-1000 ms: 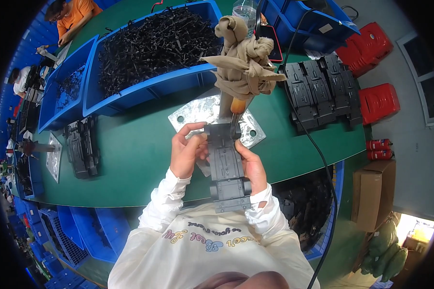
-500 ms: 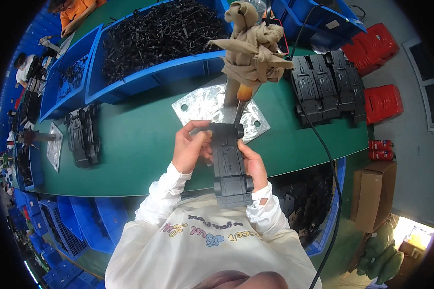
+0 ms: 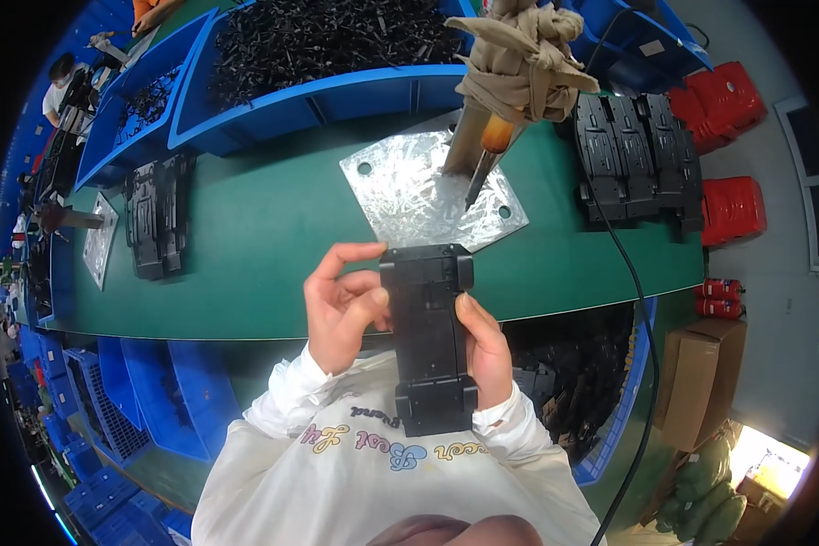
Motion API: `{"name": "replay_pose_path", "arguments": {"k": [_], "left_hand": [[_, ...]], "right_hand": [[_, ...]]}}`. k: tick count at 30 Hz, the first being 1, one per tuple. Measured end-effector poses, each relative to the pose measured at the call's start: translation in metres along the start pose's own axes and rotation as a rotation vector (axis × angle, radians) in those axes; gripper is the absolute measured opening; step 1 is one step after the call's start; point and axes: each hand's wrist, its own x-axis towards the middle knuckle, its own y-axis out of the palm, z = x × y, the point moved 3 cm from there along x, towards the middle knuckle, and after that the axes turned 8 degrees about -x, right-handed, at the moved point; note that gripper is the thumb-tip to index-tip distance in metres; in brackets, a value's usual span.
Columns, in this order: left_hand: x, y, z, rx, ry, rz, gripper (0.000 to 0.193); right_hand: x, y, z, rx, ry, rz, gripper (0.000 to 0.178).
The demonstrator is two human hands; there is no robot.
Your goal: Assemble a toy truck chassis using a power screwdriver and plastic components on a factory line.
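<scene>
A long black plastic housing (image 3: 428,341) is held upright between my two hands, close to my chest. My left hand (image 3: 341,309) grips its upper left edge, thumb against the side and index finger at the top corner. Along the right edge, my right hand (image 3: 488,350) holds it with the thumb on the front; the other fingers are mostly hidden behind. Beyond its top end, a pointed metal tool with an orange-brown handle (image 3: 497,135) hangs tip down, apart from the housing. The tool is fixed to a cloth-wrapped post (image 3: 528,68) on a shiny metal plate (image 3: 400,182).
A large blue bin (image 3: 337,102) of small black parts stands at the back, beside a smaller one (image 3: 109,156). Stacked black housings lie at right (image 3: 632,159) and left (image 3: 157,218). A black cable (image 3: 630,273) crosses the right side. Red stools (image 3: 733,211) stand beyond the green table (image 3: 246,246).
Both hands have drawn the housing toward me, away from the tool's tip. Its face has turned slightly, showing a flatter surface. The whole view has shifted a little.
</scene>
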Motion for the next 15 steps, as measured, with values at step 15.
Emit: {"name": "replay_pose_path", "arguments": {"k": [15], "left_hand": [[-0.048,0.015,-0.081,0.035,0.792,0.348,0.048]], "right_hand": [[-0.056,0.05,0.034,-0.29,-0.342,0.405,0.03]]}}
